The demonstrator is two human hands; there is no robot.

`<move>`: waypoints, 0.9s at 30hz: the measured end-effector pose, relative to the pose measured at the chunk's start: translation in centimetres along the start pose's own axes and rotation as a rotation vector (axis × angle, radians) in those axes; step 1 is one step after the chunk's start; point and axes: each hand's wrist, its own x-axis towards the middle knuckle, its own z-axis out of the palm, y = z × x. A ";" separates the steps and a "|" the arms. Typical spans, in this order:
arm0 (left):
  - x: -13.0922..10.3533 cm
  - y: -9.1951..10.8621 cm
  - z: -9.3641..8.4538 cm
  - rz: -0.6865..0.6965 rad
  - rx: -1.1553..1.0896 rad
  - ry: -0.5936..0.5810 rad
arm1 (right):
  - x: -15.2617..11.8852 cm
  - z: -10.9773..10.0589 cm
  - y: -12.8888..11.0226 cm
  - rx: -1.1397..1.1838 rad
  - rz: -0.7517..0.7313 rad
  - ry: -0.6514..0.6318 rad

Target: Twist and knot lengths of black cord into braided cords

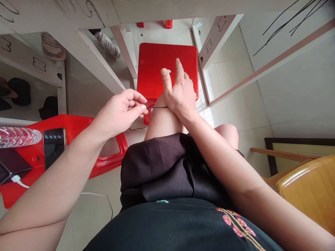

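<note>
A thin dark twisted cord (157,107) runs across my bare knee. My left hand (125,109) pinches its left end between thumb and fingertips, and a loose dark tail hangs below that hand. My right hand (180,89) rests on the knee at the cord's other end, palm down, with thumb and index finger stretched out and apart. The cord passes out of sight under the heel of this hand. Just beyond the knee stands a red stool (162,57).
At left, a second red stool (75,122) holds a phone (54,146), a clear ridged bottle (19,137) and a dark box (13,164) with a white cable. White table frames stand ahead. A wooden chair (311,184) is at right. Another person's shoes show at upper left.
</note>
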 end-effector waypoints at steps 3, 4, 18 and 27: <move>-0.1 0.5 0.0 -0.046 -0.038 -0.021 | 0.0 0.2 0.2 -0.022 -0.015 -0.007; -0.2 0.7 -0.1 -0.064 -0.035 -0.025 | 0.0 0.3 0.3 -0.033 -0.023 -0.011; 0.2 -0.5 -0.4 0.022 -0.058 0.020 | -0.4 0.2 -0.3 0.091 -0.040 0.052; -0.4 0.1 -1.0 -0.051 -0.010 -0.073 | -0.9 0.3 -0.5 -0.006 -0.029 0.034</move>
